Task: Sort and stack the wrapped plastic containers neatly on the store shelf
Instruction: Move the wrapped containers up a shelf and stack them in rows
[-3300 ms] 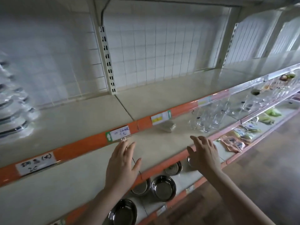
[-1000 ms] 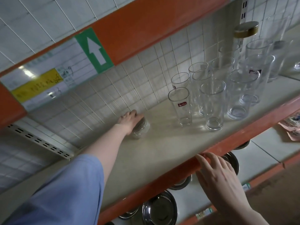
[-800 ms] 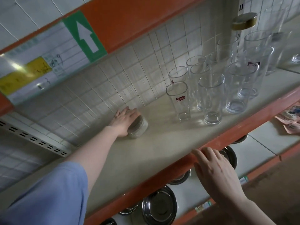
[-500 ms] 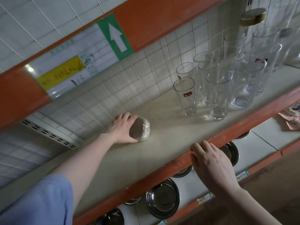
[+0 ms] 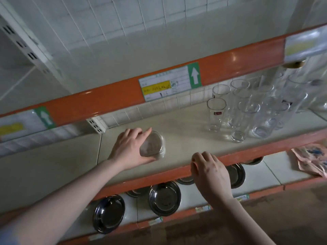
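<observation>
A small round plastic container (image 5: 152,145) in clear wrap lies tipped on its side on the beige middle shelf (image 5: 177,131), its flat face turned toward me. My left hand (image 5: 129,147) is closed around its left side and holds it near the shelf's front half. My right hand (image 5: 208,169) rests with its fingers curled over the orange front edge (image 5: 159,175) of that shelf, to the right of the container and apart from it.
Several tall clear drinking glasses (image 5: 244,110) stand in a cluster on the same shelf to the right. Steel bowls (image 5: 164,198) sit on the shelf below. A crumpled pink packet (image 5: 311,159) lies at lower right. The shelf above carries price labels (image 5: 164,86).
My left hand has drawn the wrapped container from the back wall toward the front of the shelf. My right hand stayed on the orange edge. My view has risen, showing the shelf above.
</observation>
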`<action>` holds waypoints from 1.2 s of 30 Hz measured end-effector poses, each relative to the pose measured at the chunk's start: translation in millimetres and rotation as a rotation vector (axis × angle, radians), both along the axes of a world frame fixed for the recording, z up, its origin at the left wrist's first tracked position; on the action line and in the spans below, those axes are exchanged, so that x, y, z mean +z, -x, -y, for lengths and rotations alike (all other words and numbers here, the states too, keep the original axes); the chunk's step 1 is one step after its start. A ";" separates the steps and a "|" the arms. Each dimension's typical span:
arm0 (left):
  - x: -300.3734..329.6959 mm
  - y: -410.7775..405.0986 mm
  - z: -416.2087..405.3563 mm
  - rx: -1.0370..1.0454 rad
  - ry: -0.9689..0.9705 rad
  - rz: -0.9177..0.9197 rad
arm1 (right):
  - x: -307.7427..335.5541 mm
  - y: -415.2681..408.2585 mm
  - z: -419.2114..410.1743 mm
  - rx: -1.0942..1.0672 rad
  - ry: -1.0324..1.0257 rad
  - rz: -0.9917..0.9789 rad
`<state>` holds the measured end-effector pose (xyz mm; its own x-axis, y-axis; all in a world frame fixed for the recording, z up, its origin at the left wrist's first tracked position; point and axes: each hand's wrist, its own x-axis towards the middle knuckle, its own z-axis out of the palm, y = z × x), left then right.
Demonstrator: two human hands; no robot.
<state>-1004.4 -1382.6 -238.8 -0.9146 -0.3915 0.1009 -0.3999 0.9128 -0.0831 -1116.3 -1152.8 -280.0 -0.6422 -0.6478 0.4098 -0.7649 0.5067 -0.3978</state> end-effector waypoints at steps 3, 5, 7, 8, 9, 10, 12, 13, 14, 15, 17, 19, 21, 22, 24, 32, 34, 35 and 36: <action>23.5 -39.2 -21.6 0.050 -0.050 -0.063 | 23.2 -17.3 2.6 0.042 0.005 -0.016; 41.3 -68.2 -35.6 0.083 -0.096 -0.068 | 41.7 -31.8 4.6 0.087 0.001 -0.015; 60.1 -98.8 -46.4 0.109 -0.095 -0.098 | 62.9 -46.8 7.3 0.116 0.018 -0.041; 70.2 -114.4 -51.2 0.122 -0.090 -0.118 | 73.6 -54.4 9.1 0.127 0.026 -0.045; 81.7 -131.8 -56.4 0.147 -0.097 -0.126 | 83.8 -64.1 11.5 0.138 0.033 -0.039; 93.0 -150.2 -60.2 0.178 -0.110 -0.129 | 93.9 -74.9 13.6 0.144 0.039 -0.035; 114.9 -188.7 -65.6 0.264 -0.142 -0.139 | 115.3 -99.2 19.7 0.168 0.067 -0.048; 125.0 -209.4 -67.8 0.302 -0.136 -0.160 | 125.9 -113.4 24.0 0.183 0.086 -0.061; 134.8 -230.1 -68.4 0.331 -0.112 -0.190 | 137.5 -129.2 29.1 0.202 0.102 -0.075; 142.9 -246.6 -69.4 0.361 -0.108 -0.214 | 146.0 -141.8 33.4 0.212 0.122 -0.096; 161.9 -290.8 -67.1 0.431 -0.100 -0.254 | 164.8 -177.9 48.2 0.243 0.153 -0.129; 180.8 -339.3 -62.9 0.506 -0.093 -0.284 | 181.1 -221.4 65.1 0.273 0.174 -0.139; 197.5 -387.8 -57.0 0.570 -0.065 -0.316 | 196.3 -266.5 83.1 0.292 0.193 -0.140; 205.4 -411.5 -53.7 0.596 -0.047 -0.330 | 203.4 -289.6 92.1 0.300 0.206 -0.139; 223.4 -456.2 -49.2 0.651 -0.014 -0.338 | 215.1 -333.3 110.0 0.333 0.234 -0.128; 278.5 -604.1 -24.6 0.848 0.014 -0.397 | 256.6 -474.4 177.3 0.495 0.350 -0.149; 283.6 -631.0 -12.9 0.882 0.027 -0.420 | 268.8 -502.5 196.7 0.533 0.379 -0.169; 285.5 -642.8 -6.7 0.893 0.034 -0.442 | 273.5 -514.6 206.8 0.549 0.394 -0.179; 286.6 -653.7 0.2 0.898 0.036 -0.463 | 277.3 -525.8 217.9 0.569 0.409 -0.190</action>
